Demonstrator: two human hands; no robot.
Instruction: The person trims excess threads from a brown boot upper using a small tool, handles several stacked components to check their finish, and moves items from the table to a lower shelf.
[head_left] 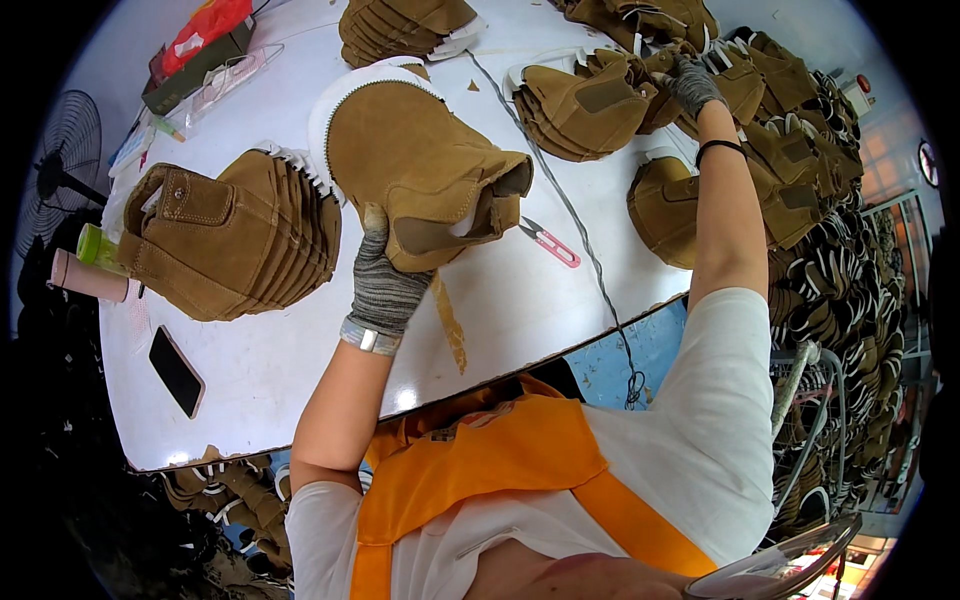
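Glasses lens [780,562]: near right, right of orange apron [500,455].
Left hand [388,285]: gloved, clamped on brown shoe upper [400,150].
Shoe upper: over white table [290,375], between left stack [240,235] and pink snips [556,246].
Right hand [693,88]: gloved, far right among other uppers [745,92]; cannot tell whether it grips one.

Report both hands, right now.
Left hand: closed, holding a brown boot upper.
Right hand: among other brown uppers; whether it grips one cannot be told.
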